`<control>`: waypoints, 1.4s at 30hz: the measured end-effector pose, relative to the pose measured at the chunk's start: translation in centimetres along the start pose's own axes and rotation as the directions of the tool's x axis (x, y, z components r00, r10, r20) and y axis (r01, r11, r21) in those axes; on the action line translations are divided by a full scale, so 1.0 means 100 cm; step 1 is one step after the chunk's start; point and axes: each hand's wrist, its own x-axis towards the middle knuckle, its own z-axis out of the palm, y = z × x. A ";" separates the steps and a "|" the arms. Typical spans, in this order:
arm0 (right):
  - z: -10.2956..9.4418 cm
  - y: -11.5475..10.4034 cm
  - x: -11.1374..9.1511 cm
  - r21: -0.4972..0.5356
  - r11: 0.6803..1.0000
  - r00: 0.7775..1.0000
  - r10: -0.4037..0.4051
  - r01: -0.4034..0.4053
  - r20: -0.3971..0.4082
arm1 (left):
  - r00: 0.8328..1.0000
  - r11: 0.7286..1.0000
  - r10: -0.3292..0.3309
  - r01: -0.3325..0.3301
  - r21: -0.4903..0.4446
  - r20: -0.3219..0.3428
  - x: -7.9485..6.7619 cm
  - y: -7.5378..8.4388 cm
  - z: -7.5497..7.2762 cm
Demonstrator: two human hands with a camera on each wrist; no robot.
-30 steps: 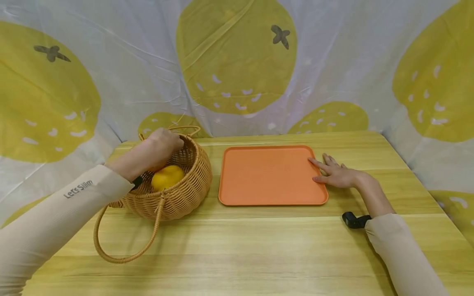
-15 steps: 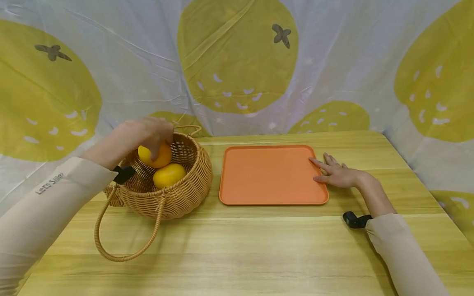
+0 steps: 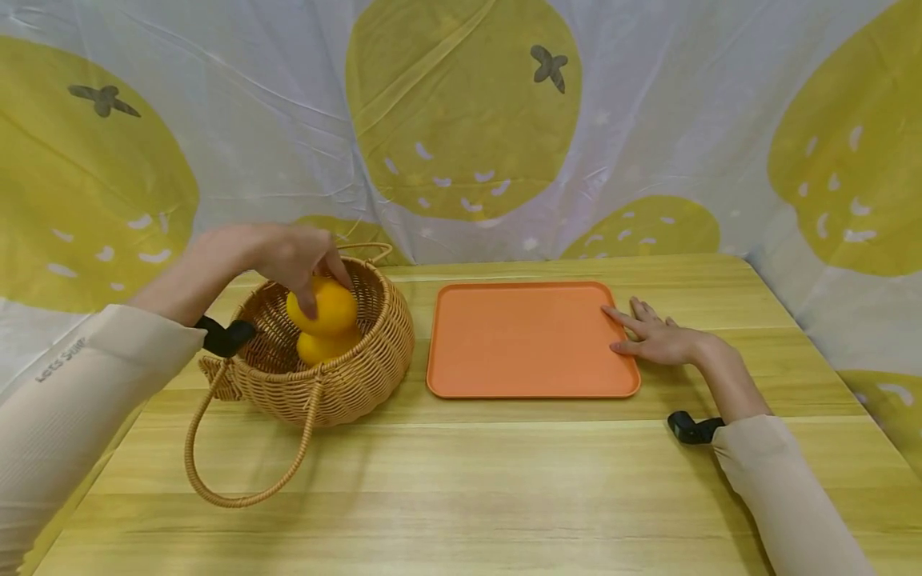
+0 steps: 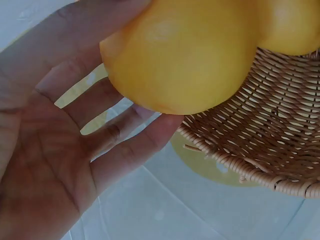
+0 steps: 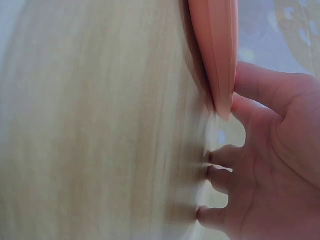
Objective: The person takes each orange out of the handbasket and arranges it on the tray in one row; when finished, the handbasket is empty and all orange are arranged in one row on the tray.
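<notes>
In the head view, my left hand (image 3: 291,256) grips a round yellow-orange fruit, an orange (image 3: 333,307), from above with thumb and fingers. It is at the mouth of the wicker basket (image 3: 370,386). A second yellow fruit (image 3: 322,350) lies inside the basket, partly hidden behind the held one; whether they touch I cannot tell. The left wrist view shows fingertips (image 4: 167,125) against the orange's underside. My right hand (image 3: 661,342) lies spread at the right end of the orange tray (image 3: 533,340), thumb and index finger on its rim, other fingers on the table.
One basket handle (image 3: 248,502) hangs down over the wooden table (image 3: 504,480) at the front; the other handle (image 3: 374,246) leans back. A patterned curtain (image 3: 461,120) stands behind the table. Black camera mounts (image 3: 229,338) sit at both wrists.
My left hand has risen from deep in the basket with the orange in its grasp, then moved slightly right over the other fruit. The right hand and tray stay put.
</notes>
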 end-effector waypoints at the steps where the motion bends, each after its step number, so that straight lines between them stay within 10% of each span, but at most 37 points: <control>1: 0.000 0.000 0.000 -0.002 1.000 1.000 0.001 -0.001 0.000 | 1.000 1.000 0.002 -0.002 -0.011 0.001 0.000 -0.001 0.001; 23: 0.000 -0.001 0.000 -0.007 1.000 1.000 0.003 -0.003 0.000 | 0.990 0.978 0.105 -0.087 -0.187 0.090 0.001 -0.005 0.012; 33: -0.001 -0.001 0.000 -0.001 1.000 1.000 0.000 0.000 -0.001 | 0.995 0.979 0.077 -0.086 -0.182 -0.059 -0.017 -0.013 0.008; 37: -0.001 0.000 -0.001 -0.007 1.000 1.000 -0.004 0.004 -0.005 | 0.960 0.974 0.071 -0.124 -0.187 -0.270 -0.029 -0.005 0.002; 42: -0.001 0.000 -0.001 -0.006 1.000 1.000 -0.006 0.006 0.000 | 0.860 0.961 0.003 -0.144 -0.235 -0.511 -0.031 0.027 0.000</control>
